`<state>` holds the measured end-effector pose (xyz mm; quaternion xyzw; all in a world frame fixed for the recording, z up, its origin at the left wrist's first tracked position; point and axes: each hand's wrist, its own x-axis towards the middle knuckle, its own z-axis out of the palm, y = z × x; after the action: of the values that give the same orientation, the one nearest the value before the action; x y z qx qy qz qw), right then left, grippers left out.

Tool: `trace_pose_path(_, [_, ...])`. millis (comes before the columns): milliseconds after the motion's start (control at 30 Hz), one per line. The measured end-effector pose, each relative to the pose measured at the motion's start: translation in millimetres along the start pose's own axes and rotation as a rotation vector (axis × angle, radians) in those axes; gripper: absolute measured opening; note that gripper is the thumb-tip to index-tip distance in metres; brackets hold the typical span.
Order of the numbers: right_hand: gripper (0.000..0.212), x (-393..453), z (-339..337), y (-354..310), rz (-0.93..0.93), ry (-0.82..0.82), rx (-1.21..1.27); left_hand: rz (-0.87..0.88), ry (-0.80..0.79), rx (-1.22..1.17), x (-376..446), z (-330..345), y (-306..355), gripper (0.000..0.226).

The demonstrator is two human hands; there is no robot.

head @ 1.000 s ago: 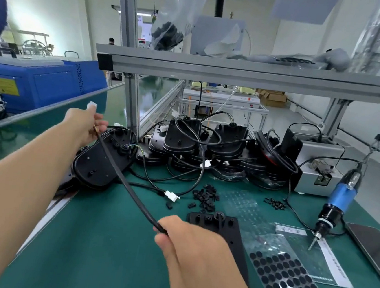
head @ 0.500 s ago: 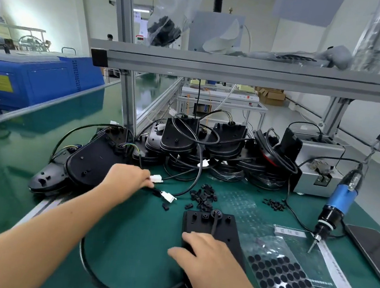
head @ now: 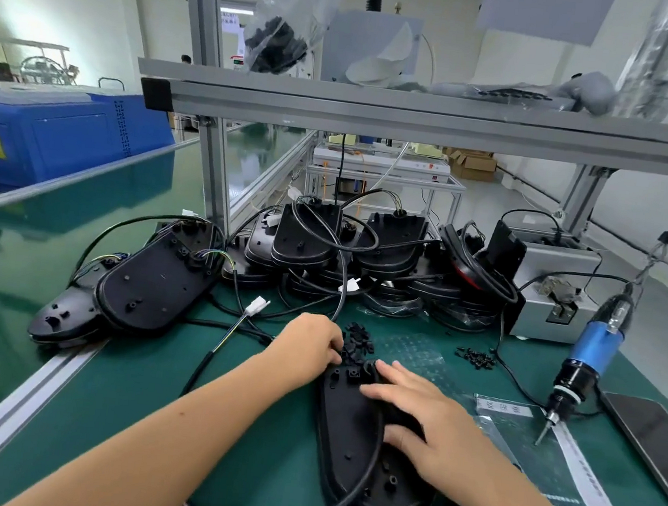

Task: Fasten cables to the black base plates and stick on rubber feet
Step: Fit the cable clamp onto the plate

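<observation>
1. The black base plate [head: 349, 440] lies flat on the green bench [head: 142, 418] directly in front of the person, its long axis running away from the body, rounded end nearest and the end with the mounting posts farthest

2. The black cable [head: 376, 434] runs lengthwise over the plate, from a loop off the near edge up to the posts at the far end, so it follows the plate's long axis

3. The right hand [head: 425, 423] rests on the plate's right half, fingers stretched forward and fairly straight, pressing the cable down near the far posts; nothing is clasped in it

4. The left hand [head: 308, 347] sits at the plate's far left corner with its fingers curled downward beside the pile of small black clips [head: 356, 337]; whether it pinches a clip or only touches the plate cannot be told, since the fingertips are hidden

5. The two hands are close together, meeting at the far end of the plate, which is where the coming move seems to turn: the cable likely has to be seated at those posts, and the left hand is the nearer one to the clips

6. The blue electric screwdriver [head: 589, 354] hangs to the right, well apart from the plate and nearer the right hand; the sheet of rubber feet [head: 542, 452] lies just right of that hand
</observation>
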<state>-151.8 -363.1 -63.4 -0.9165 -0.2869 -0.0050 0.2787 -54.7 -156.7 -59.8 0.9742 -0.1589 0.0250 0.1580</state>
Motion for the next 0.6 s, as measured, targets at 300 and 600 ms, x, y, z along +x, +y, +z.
trace_pose_path(300, [0.041,-14,19,-28,-0.01,0.216,-0.225,-0.069,-0.081,0.007,1,-8,1,0.025])
trace_pose_path(600, [0.023,18,1,-8,-0.049,0.153,-0.08,-0.283,-0.071,-0.832,-34,-29,16,0.014])
